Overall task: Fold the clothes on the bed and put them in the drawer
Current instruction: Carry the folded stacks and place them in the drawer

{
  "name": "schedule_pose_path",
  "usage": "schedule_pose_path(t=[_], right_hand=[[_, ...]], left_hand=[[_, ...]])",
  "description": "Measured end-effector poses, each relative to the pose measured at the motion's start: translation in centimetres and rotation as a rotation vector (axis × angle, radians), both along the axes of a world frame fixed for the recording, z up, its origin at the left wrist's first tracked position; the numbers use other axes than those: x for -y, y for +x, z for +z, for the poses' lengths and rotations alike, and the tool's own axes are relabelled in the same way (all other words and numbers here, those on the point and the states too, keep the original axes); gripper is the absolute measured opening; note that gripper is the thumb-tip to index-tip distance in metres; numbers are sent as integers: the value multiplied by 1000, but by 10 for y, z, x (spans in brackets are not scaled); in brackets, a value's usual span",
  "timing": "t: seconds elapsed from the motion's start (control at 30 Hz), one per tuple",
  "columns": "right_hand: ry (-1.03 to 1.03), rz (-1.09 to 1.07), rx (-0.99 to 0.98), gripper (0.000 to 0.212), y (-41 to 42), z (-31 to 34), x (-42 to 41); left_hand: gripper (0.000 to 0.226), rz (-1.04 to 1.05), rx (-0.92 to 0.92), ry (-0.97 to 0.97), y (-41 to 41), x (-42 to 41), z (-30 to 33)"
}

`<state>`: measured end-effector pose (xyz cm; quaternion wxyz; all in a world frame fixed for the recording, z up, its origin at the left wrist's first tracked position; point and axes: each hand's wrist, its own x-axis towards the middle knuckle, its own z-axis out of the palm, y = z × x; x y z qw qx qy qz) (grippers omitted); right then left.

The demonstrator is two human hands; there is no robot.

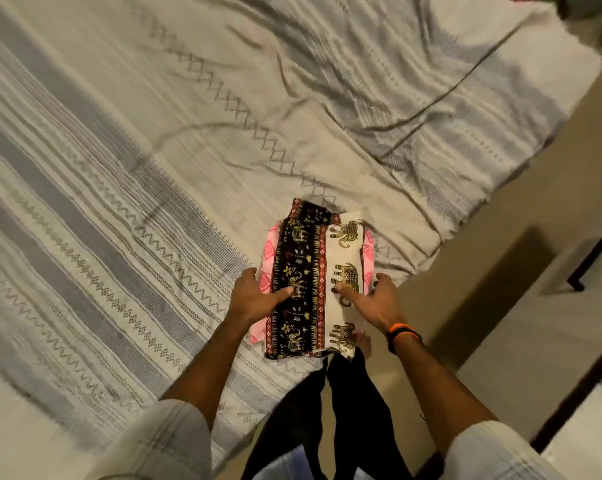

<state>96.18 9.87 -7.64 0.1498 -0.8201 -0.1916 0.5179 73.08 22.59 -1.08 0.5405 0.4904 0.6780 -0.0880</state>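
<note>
- Folded stack [313, 282]: lies on the bed [119, 168], at its near edge. Top layer is an elephant-print cloth, half black, half cream; a pink patterned garment [268, 258] lies beneath it.
- Left hand [254, 296]: grasps the stack's left side, thumb on top.
- Right hand [372, 299]: grasps the right side, thumb pressed on the cream half; dark band with orange on the wrist [401, 332].
- No drawer is identifiable in view.

Pink garment [269, 268] mostly hidden under elephant-print cloth [313, 282]
</note>
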Motion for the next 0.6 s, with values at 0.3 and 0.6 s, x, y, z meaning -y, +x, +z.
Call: schedule_pose_path(t=[0.3,0.6], right_hand=[[-14,-241,-186,103,-15,-3,-23],[176,-352,-522,64,-27,14,-32]], left_hand=[[100,251,226,-274,0,-8,-61],[61,352,402,-337,2,-4,-61]])
